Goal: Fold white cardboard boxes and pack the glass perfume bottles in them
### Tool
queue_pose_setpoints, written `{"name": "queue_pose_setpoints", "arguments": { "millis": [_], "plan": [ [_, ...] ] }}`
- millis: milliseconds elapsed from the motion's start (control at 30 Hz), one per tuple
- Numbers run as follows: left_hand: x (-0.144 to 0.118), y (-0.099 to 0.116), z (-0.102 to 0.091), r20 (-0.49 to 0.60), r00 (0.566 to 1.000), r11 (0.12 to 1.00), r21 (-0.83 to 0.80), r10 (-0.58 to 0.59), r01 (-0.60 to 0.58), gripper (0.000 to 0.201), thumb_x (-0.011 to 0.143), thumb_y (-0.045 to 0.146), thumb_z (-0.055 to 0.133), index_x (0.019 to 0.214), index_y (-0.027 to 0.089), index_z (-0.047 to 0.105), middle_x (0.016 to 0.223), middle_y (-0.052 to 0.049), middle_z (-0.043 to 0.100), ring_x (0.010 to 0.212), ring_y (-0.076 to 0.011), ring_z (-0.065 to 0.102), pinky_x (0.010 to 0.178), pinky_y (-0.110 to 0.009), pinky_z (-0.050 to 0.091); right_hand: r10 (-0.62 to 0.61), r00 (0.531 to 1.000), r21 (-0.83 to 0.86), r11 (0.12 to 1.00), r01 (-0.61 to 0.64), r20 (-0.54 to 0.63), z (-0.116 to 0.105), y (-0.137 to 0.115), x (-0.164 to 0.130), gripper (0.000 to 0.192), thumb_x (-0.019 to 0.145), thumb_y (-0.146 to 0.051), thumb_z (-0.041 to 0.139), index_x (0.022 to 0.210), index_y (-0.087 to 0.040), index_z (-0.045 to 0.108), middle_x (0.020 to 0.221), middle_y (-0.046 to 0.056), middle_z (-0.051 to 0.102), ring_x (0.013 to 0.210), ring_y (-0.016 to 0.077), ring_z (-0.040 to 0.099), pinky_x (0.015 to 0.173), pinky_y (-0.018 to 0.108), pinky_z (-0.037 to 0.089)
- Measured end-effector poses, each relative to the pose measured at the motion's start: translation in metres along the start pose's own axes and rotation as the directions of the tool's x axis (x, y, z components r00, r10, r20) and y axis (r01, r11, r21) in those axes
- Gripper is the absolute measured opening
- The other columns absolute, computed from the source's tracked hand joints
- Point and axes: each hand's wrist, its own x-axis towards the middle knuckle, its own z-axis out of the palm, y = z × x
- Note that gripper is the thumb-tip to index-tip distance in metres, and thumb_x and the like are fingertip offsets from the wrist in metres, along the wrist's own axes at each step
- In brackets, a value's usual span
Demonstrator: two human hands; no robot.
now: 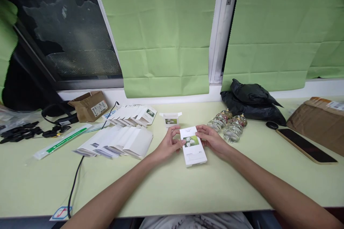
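presently, the left hand (172,142) and right hand (211,139) grip a white, flower-printed, rectangular cardboard box (195,152), small print illegible; a long green strip (66,139) bears blurred white lettering.

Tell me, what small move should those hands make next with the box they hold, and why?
Perhaps press the sides of the held box to square it up: it looks fairly thin, the left hand and right hand hold its opposite sides, and a second box behind stands with flaps spread.
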Motion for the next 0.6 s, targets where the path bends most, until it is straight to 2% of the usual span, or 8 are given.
{"name": "queue_pose_setpoints", "arguments": {
  "millis": [133,233,333,433,533,600],
  "plan": [
    [-0.0014,0.0034,0.0018,-0.111,0.994,1.000,-0.026,-0.009,0.006,0.062,0.082,0.043,0.086,0.124,0.026,0.044,0.126,-0.006,0.056,0.081,-0.0137,0.071,0.066,-0.029,0.059,-0.015,1.000,-0.031,0.999,0.016,0.024,-0.0005,0.0001,-0.0003,0.048,0.078,-0.046,0.087,0.117,-0.024,0.068,0.109,0.005,0.072,0.088,0.0208,0.069,0.069,0.031,0.050],
    [-0.0013,0.0062,0.0043,-0.142,0.990,0.999,-0.039,-0.022,0.017,0.063,0.078,0.041,0.089,0.117,0.025,0.043,0.124,-0.005,0.056,0.081,-0.0157,0.074,0.074,-0.037,0.063,0.037,0.995,-0.060,0.998,-0.031,0.097,0.0001,0.0007,-0.0012,0.041,0.085,-0.051,0.080,0.115,-0.023,0.072,0.106,0.005,0.073,0.090,0.0219,0.069,0.074,0.034,0.052],
    [-0.0005,0.0072,0.0038,-0.165,0.986,0.998,-0.062,-0.020,0.010,0.064,0.076,0.041,0.090,0.112,0.025,0.040,0.126,-0.006,0.059,0.082,-0.0175,0.076,0.074,-0.038,0.064,0.043,0.992,-0.058,0.998,-0.037,0.118,0.0006,-0.0004,-0.0027,0.037,0.087,-0.052,0.078,0.110,-0.023,0.072,0.098,0.004,0.074,0.088,0.0212,0.068,0.075,0.033,0.052],
    [-0.0003,0.0066,-0.0003,-0.118,0.993,0.997,-0.078,-0.030,0.021,0.059,0.078,0.043,0.089,0.109,0.024,0.043,0.124,-0.007,0.066,0.085,-0.0200,0.077,0.079,-0.038,0.062,0.046,0.988,-0.039,0.998,-0.041,0.145,0.0005,-0.0028,-0.0041,0.038,0.086,-0.049,0.080,0.114,-0.025,0.071,0.092,0.003,0.072,0.086,0.0208,0.067,0.073,0.033,0.052],
    [-0.0007,0.0061,-0.0040,-0.039,0.996,0.994,-0.080,-0.074,0.071,0.053,0.081,0.046,0.086,0.111,0.022,0.049,0.108,-0.008,0.077,0.090,-0.0241,0.078,0.088,-0.042,0.059,0.064,0.982,-0.040,0.998,-0.058,0.180,0.0002,-0.0034,-0.0044,0.039,0.087,-0.048,0.080,0.117,-0.024,0.071,0.091,0.003,0.071,0.086,0.0204,0.067,0.072,0.032,0.053],
    [-0.0007,0.0059,-0.0048,-0.059,0.995,0.994,-0.082,-0.074,0.069,0.051,0.081,0.047,0.086,0.110,0.021,0.052,0.110,-0.009,0.078,0.094,-0.0260,0.078,0.090,-0.044,0.059,0.055,0.985,-0.047,0.998,-0.047,0.165,-0.0006,-0.0014,-0.0034,0.039,0.087,-0.047,0.081,0.115,-0.024,0.070,0.092,0.003,0.070,0.084,0.0194,0.067,0.070,0.031,0.053]
  ]
}}
